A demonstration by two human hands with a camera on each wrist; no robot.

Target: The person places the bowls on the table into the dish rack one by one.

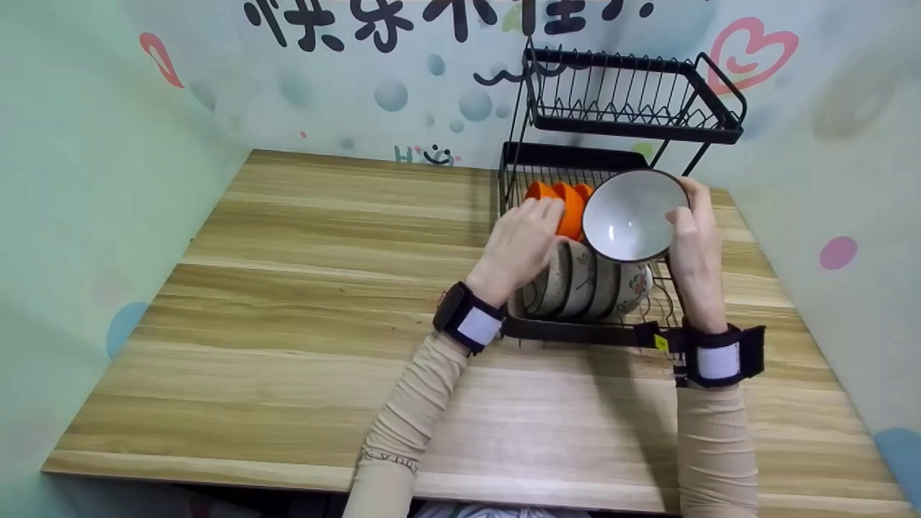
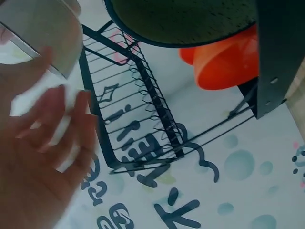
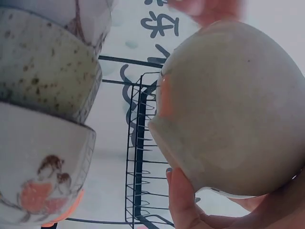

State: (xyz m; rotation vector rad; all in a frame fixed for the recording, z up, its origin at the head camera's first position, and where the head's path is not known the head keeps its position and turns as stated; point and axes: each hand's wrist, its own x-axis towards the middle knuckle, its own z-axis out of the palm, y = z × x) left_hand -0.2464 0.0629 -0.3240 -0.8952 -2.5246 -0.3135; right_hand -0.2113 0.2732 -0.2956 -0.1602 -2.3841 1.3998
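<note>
My right hand grips a white bowl with a dark rim, its thumb inside the bowl and its fingers behind. The bowl is tilted, its inside facing the head camera, held over the right part of the dish rack's lower tier. In the right wrist view the bowl's pale underside fills much of the frame. My left hand is to the left of the bowl, over the orange bowls. Its fingers are loosely bent and blurred in the left wrist view, with nothing between them.
A black two-tier dish rack stands against the back wall. Several patterned bowls stand on edge in a row at the front of its lower tier, the orange bowls behind them. The wooden table stretches left between pale walls.
</note>
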